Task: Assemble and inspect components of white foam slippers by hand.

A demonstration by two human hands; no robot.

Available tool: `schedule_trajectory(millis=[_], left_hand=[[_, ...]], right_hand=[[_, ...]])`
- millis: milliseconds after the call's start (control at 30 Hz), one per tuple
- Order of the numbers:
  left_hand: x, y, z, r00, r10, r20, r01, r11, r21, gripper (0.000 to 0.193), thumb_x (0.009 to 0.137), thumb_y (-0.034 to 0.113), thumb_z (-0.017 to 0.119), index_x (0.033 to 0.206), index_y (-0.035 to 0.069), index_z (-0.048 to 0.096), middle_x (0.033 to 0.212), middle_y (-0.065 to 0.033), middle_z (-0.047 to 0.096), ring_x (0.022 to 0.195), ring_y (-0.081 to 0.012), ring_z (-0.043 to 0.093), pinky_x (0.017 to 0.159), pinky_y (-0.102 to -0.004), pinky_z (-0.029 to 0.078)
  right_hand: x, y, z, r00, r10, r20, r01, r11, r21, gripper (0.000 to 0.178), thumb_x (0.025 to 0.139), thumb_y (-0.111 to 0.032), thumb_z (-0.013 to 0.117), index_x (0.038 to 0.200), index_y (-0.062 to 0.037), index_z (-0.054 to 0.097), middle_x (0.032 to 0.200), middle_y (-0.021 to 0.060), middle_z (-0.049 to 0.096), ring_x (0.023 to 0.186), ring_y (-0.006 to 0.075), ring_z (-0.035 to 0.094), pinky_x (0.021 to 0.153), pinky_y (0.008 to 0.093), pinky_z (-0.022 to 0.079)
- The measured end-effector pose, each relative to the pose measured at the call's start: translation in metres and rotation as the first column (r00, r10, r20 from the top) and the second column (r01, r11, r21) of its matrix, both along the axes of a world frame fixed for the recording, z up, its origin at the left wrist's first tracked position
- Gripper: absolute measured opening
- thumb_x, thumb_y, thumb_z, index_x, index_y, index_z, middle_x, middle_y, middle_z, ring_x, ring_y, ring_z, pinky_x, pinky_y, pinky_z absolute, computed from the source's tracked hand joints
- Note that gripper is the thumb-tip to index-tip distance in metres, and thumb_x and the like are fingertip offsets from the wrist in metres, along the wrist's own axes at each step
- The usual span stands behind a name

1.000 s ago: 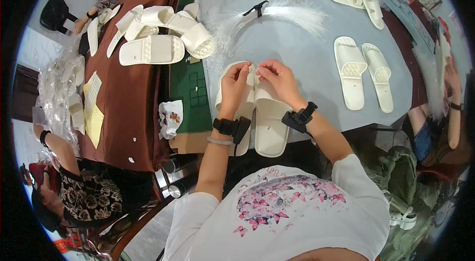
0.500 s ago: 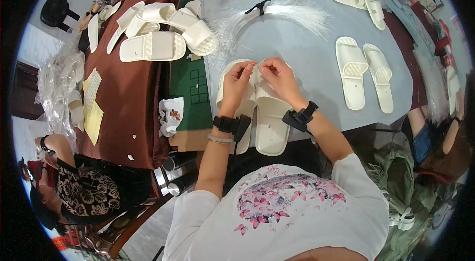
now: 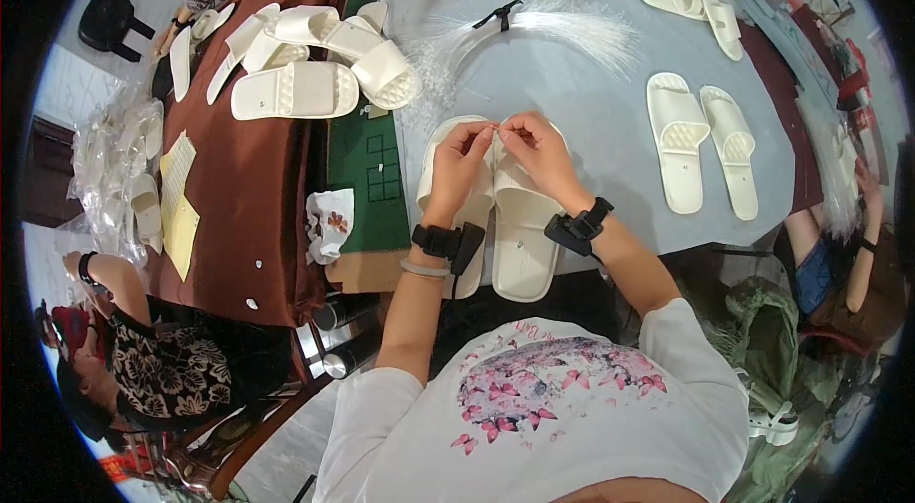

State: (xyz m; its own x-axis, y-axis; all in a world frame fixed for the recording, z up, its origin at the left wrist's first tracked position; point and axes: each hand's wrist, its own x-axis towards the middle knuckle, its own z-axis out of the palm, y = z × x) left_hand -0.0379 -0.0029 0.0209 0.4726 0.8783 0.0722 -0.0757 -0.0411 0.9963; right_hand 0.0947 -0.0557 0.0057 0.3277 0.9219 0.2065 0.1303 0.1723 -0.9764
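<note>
A pair of off-white slippers lies side by side before me, toes with the raised bumps pointing away; the left slipper (image 3: pixel 476 203) is partly covered by my arm, the right slipper (image 3: pixel 523 251) shows its heel. Over the toe ends, my left hand (image 3: pixel 461 160) and my right hand (image 3: pixel 539 152) meet with pinched fingertips. Whatever sits between the fingertips is too small to make out. Beyond them a bundle of clear thin plastic strands (image 3: pixel 581 30) lies curved on the table, bound by a black tie (image 3: pixel 499 15).
Another slipper pair (image 3: pixel 679 146) stands to the right on the grey table cover (image 3: pixel 610 112). More slippers (image 3: pixel 295 89) are heaped on the brown-covered table (image 3: pixel 224 246) at left, near a green mat (image 3: pixel 367 170) and a white tissue (image 3: pixel 330 227). Other people sit around the tables.
My fingertips have drawn slightly closer together; the slippers stay put. At the right edge, another person's forearm has lifted toward some clear strands. The person at lower left has shifted an arm.
</note>
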Motion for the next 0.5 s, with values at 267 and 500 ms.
schedule_trajectory(millis=[267, 500], left_hand=[[-0.0013, 0.0005, -0.0012, 0.999, 0.036, -0.010, -0.037, 0.996, -0.079, 0.018, 0.086, 0.016, 0.058, 0.092, 0.000, 0.061, 0.075, 0.0036, 0.056, 0.067, -0.0040, 0.046, 0.060, -0.0179, 0.039], [-0.0026, -0.0001, -0.0051, 0.994, 0.061, -0.088, -0.060, 0.998, 0.014, 0.019, 0.083, 0.017, 0.061, 0.091, 0.000, 0.063, 0.078, 0.0007, 0.058, 0.068, -0.0045, 0.048, 0.058, -0.0174, 0.039]], right_hand=[[0.0000, -0.0015, 0.0041, 0.999, -0.006, 0.046, 0.005, 1.000, 0.027, 0.012, 0.082, -0.012, 0.058, 0.089, -0.0010, 0.058, 0.086, 0.0062, 0.053, 0.073, 0.0135, 0.054, 0.066, 0.0242, 0.044], [-0.0026, -0.0041, 0.0065, 0.993, -0.005, 0.121, 0.010, 0.999, -0.034, 0.014, 0.082, -0.013, 0.058, 0.090, -0.0010, 0.058, 0.081, 0.0059, 0.055, 0.070, 0.0134, 0.053, 0.064, 0.0249, 0.043]])
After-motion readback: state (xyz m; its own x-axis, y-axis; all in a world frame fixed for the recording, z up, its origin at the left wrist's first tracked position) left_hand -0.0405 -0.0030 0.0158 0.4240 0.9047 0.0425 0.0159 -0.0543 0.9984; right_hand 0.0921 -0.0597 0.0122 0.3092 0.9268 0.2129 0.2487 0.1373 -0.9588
